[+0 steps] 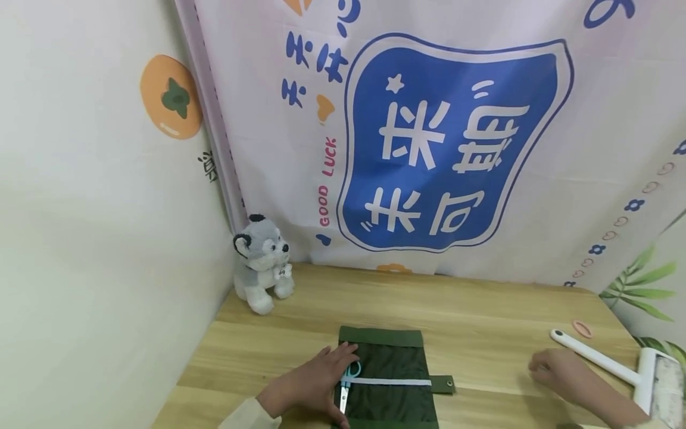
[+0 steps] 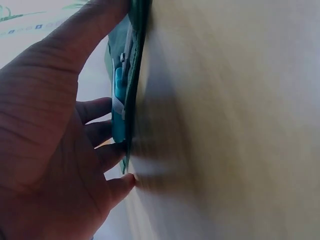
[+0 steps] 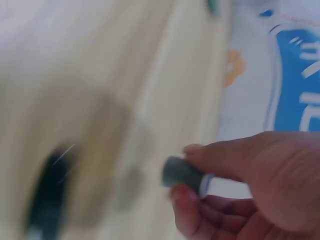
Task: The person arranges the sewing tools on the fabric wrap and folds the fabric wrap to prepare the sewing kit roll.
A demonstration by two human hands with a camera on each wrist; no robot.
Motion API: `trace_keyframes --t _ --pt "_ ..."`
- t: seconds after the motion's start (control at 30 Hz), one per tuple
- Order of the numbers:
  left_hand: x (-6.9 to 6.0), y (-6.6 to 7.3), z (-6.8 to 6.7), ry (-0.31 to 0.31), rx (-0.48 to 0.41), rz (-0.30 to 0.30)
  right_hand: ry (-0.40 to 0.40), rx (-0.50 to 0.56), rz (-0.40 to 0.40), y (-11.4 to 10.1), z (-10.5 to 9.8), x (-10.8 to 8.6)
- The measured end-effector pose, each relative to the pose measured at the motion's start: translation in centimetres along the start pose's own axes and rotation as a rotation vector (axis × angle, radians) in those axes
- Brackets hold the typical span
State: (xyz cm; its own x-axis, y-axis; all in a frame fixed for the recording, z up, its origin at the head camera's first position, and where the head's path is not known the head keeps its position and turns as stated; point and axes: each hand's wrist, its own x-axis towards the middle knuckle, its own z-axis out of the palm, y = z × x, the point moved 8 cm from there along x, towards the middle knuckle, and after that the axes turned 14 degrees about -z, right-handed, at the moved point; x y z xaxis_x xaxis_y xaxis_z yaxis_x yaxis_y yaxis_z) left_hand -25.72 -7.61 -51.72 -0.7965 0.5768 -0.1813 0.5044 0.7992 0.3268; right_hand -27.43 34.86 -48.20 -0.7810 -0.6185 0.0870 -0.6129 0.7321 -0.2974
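Note:
A dark green fabric roll-up pouch (image 1: 391,408) lies spread on the table, with a white elastic band (image 1: 393,381) across it and a snap tab (image 1: 442,384) at its right. Blue-handled scissors (image 1: 343,400) sit under the band near the left edge. My left hand (image 1: 318,381) rests spread along that edge, fingers at the scissors' handles and thumb lower down; the left wrist view shows its fingertips touching the fabric. My right hand (image 3: 250,187) pinches a small dark cylinder (image 3: 182,172) with a pale rim between thumb and fingers, off to the pouch's right. In the head view this cylinder is hidden.
A white lint roller (image 1: 600,360) and a pink oval ring (image 1: 582,329) lie at the right, close to my right hand. A plush dog (image 1: 262,268) sits at the back left corner. Behind the table (image 1: 482,304) hangs a printed cloth (image 1: 278,167). A blurred dark object (image 3: 50,190) shows in the right wrist view.

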Motion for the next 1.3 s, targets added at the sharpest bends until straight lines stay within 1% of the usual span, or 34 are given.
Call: trace_keyframes --t 0.07,0.1,0.13,0.2,0.27,0.33,0.4,0.47,0.53,0.6,0.7,0.77,0.87,0.97,1.07,1.13,1.23,1.3 --pt "0.0 -0.3 0.0 0.004 -0.006 -0.013 0.039 0.088 0.028 -2.1 -0.7 2.7" --pt "0.0 -0.4 0.1 0.0 -0.011 -0.018 0.073 0.126 0.022 -3.5 -0.9 4.2" --pt "0.1 -0.5 0.1 -0.005 -0.018 -0.023 0.116 0.148 -0.005 -5.0 -1.1 5.8" --pt "0.2 -0.7 0.2 -0.013 -0.029 -0.029 0.188 0.167 -0.102 -8.5 -1.1 8.9" --pt "0.5 -0.9 0.2 -0.021 -0.036 -0.039 0.213 0.189 -0.22 -12.0 -0.5 11.9" --pt "0.8 -1.0 0.1 -0.014 -0.035 -0.041 0.185 0.211 -0.334 -15.2 0.6 14.6" --pt "1.0 -1.1 0.0 -0.011 -0.04 -0.041 0.116 0.235 -0.42 -17.8 2.3 16.8" --pt "1.2 -1.0 -0.1 -0.016 -0.051 -0.033 0.052 0.242 -0.477 -19.5 4.0 18.6" --pt "1.3 -0.9 -0.3 -0.021 -0.056 -0.022 -0.006 0.195 -0.511 -20.4 5.8 20.0" --pt "1.4 -1.0 -0.4 -0.032 -0.057 -0.023 -0.048 0.128 -0.531 -20.8 7.3 20.9" --pt "1.4 -1.1 -0.5 -0.038 -0.046 -0.028 -0.074 0.014 -0.548 -20.8 8.8 21.8" --pt "1.4 -1.2 -0.4 -0.047 -0.039 -0.045 -0.076 -0.004 -0.564 -20.8 9.2 22.1" --pt "1.3 -1.3 -0.2 -0.059 -0.03 -0.065 -0.106 0.033 -0.615 -21.2 9.6 22.1" --pt "1.0 -1.4 0.0 -0.076 -0.031 -0.088 -0.165 0.063 -0.678 -22.0 10.0 21.8" --pt "0.8 -1.2 0.0 -0.078 -0.029 -0.087 -0.213 0.109 -0.695 -22.2 10.2 21.4" --pt "0.8 -1.1 -0.1 -0.077 -0.029 -0.085 -0.224 0.159 -0.679 -22.0 10.2 21.2" --pt "0.8 -1.0 -0.2 -0.083 -0.034 -0.091 -0.22 0.263 -0.626 -21.4 10.4 21.2" --pt "0.8 -0.9 -0.2 -0.096 -0.039 -0.102 -0.223 0.355 -0.554 -20.8 10.7 21.3"
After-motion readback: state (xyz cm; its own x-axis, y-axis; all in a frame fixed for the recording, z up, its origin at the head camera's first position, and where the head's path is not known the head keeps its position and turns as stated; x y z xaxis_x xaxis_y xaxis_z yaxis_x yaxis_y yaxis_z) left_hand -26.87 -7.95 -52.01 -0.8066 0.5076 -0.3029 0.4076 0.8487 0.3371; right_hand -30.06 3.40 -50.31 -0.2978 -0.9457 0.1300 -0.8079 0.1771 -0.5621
